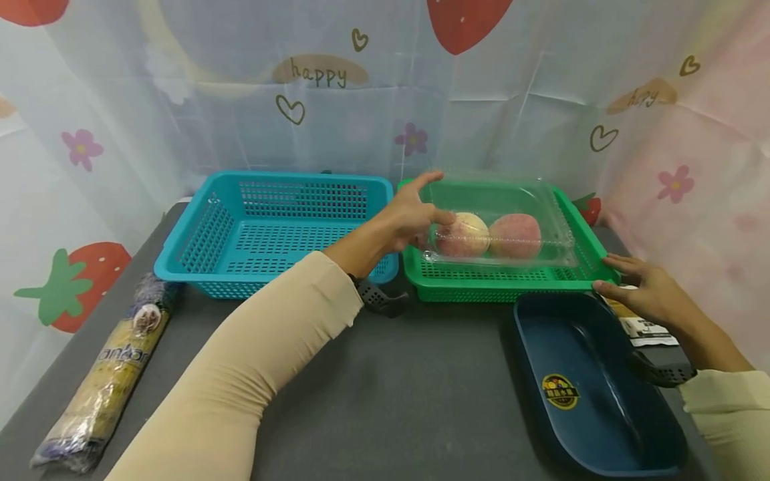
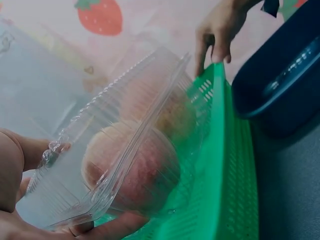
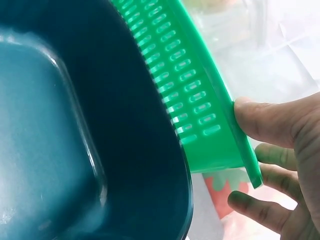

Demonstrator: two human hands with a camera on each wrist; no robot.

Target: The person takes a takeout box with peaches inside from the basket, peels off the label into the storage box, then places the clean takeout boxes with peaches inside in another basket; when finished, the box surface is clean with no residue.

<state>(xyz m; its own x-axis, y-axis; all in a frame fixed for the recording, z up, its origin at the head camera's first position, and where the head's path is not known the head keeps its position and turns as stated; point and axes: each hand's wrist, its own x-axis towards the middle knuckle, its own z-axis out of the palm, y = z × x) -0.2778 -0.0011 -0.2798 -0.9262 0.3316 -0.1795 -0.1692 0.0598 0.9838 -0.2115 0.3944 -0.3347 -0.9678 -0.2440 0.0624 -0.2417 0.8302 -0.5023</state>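
My left hand grips the left end of a clear plastic clamshell box. Two pinkish peaches, the left peach and the right peach, lie side by side inside it. The box is over the green basket, tilted in the left wrist view; whether it touches the basket's floor I cannot tell. My right hand holds the basket's right end, thumb on one side of the rim and some fingers behind it.
A blue perforated basket stands left of the green one. In front on the right is a dark blue tub with a round sticker, partly over a packet. A long plastic-wrapped pack lies at the left. A printed curtain hangs behind.
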